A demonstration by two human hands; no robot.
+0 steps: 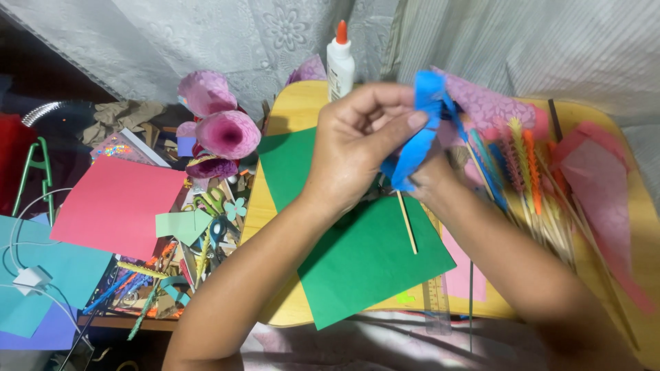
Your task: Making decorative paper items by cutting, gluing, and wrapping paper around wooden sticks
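Observation:
My left hand [357,144] pinches a strip of blue paper [421,134] between thumb and fingers above a small yellow table [292,113]. My right hand [430,175] is mostly hidden behind the left hand and the blue paper, and grips the lower end of the same piece, which sits on a thin wooden stick [407,223] pointing down. Below the hands a green paper sheet [364,254] lies on the table.
A white glue bottle [339,62] stands at the table's back edge. Several paper-wrapped sticks [529,178] and pink paper [598,185] lie at the right. A clear ruler [434,302] lies near the front. Pink paper flowers [220,127], a red sheet [120,203] and craft scraps fill the left.

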